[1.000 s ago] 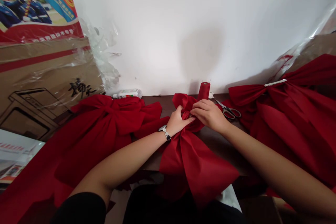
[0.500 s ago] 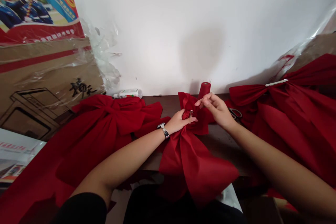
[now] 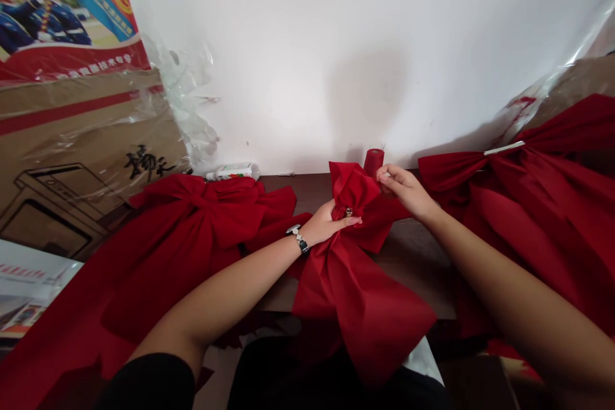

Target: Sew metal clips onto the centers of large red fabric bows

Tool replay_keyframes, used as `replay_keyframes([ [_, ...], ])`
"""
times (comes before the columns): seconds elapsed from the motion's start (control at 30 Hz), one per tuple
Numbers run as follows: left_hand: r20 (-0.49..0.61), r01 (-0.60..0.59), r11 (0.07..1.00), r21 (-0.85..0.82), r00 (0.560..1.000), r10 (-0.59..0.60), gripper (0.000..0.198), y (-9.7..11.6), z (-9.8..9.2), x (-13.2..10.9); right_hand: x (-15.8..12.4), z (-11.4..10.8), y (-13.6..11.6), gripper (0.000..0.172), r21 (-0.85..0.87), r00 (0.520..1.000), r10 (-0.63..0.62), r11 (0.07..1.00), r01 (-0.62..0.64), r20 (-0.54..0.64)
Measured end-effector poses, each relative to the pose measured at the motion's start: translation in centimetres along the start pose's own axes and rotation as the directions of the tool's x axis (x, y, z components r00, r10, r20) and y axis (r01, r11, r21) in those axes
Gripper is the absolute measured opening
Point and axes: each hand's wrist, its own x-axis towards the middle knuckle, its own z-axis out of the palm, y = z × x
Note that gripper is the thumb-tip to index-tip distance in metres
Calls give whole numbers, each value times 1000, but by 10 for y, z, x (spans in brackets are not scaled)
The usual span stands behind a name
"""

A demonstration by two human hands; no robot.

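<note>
Centrally, bow [image 3: 360, 295] lies mid-frame on the dark worktop [image 3: 413, 256], its lower half draped over the near edge. Thin red cloth: looks light, soft and limp, and the gathers would likely spring open if let go. Best hold is the gathered waist, where the left hand [image 3: 327, 223] pinches it shut. Right hand [image 3: 406, 192] is just beside the spool [image 3: 373, 160], fingers pressed together on something too small to tell. More bows lie at left [image 3: 192, 218] and right [image 3: 528, 205].

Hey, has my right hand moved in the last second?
Yes. The right hand left the bow's knot and went back toward the red spool.
</note>
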Motion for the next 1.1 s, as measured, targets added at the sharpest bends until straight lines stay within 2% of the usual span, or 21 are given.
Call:
replay_keyframes([
  [0.1, -31, -3, 1000, 28, 1000, 4, 42, 0, 1, -1, 1, -3, 6, 35, -7, 981, -51, 999, 50, -189],
  [0.17, -28, -11, 1000, 22, 1000, 12, 41, 1, 1, -1, 0, -2, 6, 32, -20, 963, -76, 997, 74, -259],
  [0.3, 1, -33, 999, -8, 999, 33, 38, 4, 0, -1, -7, 8, -2, 31, -52, 924, -143, 990, 133, -355],
  [0.43, 14, -42, 999, 8, 999, 42, 37, 7, -2, -1, -15, 19, -17, 28, -56, 914, -197, 980, 189, -356],
  [0.57, 30, -33, 999, -23, 999, 33, 38, 10, -3, -1, -25, 25, -28, 28, -92, 934, -257, 966, 241, -248],
  [0.67, 23, -31, 995, -92, 999, 33, 40, 11, -4, -2, -31, 27, -31, 32, -38, 961, -271, 962, 269, -48],
  [0.77, -7, -20, 991, -132, 1000, 19, 42, 7, -5, -2, -34, 28, -31, 31, -22, 951, -279, 958, 284, 131],
  [0.87, -73, 1, 992, -130, 997, -10, 44, 1, -6, -2, -35, 30, -30, 24, -141, 923, -307, 928, 345, 232],
  [0.93, -93, 38, 990, -136, 994, -51, 44, -1, -6, -3, -34, 31, -28, 19, -241, 894, -351, 875, 419, 280],
  [1.1, -89, 86, 976, -198, 990, -105, 43, 1, -5, -5, -32, 34, -27, 13, -356, 771, -444, 703, 616, 457],
])
